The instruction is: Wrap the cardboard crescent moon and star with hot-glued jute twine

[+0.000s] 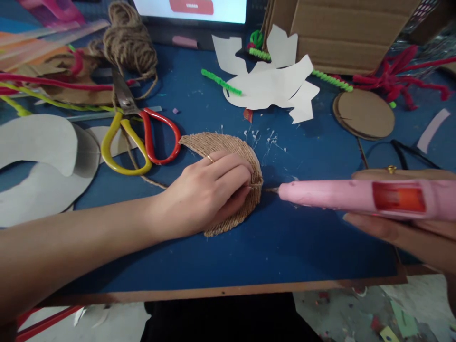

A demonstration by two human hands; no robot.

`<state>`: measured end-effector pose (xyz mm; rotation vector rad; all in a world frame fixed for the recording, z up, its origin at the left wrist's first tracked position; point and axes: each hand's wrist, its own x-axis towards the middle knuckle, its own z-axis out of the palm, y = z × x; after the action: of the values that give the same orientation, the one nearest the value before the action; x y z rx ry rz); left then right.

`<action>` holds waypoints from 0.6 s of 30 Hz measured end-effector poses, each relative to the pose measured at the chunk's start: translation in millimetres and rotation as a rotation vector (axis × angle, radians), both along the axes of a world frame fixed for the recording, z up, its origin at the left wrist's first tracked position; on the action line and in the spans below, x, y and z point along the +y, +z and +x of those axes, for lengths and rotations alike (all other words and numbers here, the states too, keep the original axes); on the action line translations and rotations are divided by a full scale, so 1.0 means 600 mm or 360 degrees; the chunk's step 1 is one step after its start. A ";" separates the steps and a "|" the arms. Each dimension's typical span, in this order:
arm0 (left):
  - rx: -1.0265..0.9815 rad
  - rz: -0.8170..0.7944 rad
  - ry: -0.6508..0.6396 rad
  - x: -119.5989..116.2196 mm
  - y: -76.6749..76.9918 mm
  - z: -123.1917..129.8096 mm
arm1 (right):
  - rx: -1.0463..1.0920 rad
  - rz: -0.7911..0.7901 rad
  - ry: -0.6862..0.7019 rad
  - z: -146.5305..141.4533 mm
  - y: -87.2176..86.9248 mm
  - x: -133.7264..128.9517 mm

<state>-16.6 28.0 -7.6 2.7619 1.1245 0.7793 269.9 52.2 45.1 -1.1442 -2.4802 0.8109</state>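
Note:
My left hand lies over a half-round piece coiled with jute twine, its fingers pressing the coils down on the blue work surface. A twine strand trails left from under my wrist. My right hand grips a pink hot glue gun from below. The gun lies almost level, its thin metal nozzle pointing left, close to the right edge of the coiled piece. Part of the coil is hidden under my left hand.
Scissors with red and yellow handles lie left of the coil, below a ball of jute twine. Further back are white paper cutouts, a round cardboard disc, and red and green pipe cleaners. Dried glue strings mark the surface.

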 end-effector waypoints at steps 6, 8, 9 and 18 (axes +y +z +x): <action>-0.0049 -0.0045 0.0006 -0.001 0.000 -0.001 | 0.0205 0.0035 -0.0099 0.018 -0.019 0.037; -0.0083 -0.0077 -0.0008 -0.001 0.002 -0.002 | 0.0218 0.0164 -0.0236 0.024 -0.032 0.048; -0.0097 -0.0083 -0.0019 -0.001 0.003 -0.003 | 0.0202 0.0228 -0.0294 0.026 -0.039 0.052; -0.0125 -0.0095 -0.0085 -0.007 0.010 0.003 | -0.0112 0.0596 -0.0334 0.039 -0.067 0.059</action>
<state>-15.0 23.8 -1.9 2.6757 1.0382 0.8265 293.1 87.8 4.6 -1.2761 -2.3762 0.2383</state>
